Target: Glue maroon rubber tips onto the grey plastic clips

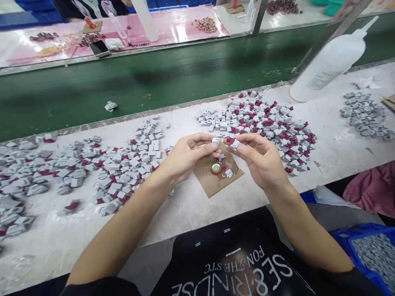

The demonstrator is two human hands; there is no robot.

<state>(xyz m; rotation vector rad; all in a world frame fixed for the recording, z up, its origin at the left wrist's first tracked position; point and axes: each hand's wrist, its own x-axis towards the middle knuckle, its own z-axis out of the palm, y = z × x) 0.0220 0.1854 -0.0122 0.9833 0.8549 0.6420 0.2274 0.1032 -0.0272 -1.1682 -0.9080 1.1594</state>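
Between the fingertips of my left hand is a small white-grey plastic piece. My right hand pinches a dark red and white plastic piece close beside it. Both hands hover over a square of brown cardboard. On the cardboard sit a small round red-rimmed dish and a loose red and white piece. Just beyond my right hand spreads a pile of grey and dark red pieces.
More grey and red pieces cover the table's left side. A large white squeeze bottle leans at the right near a grey pile. A green conveyor belt runs behind. A blue crate stands low at right.
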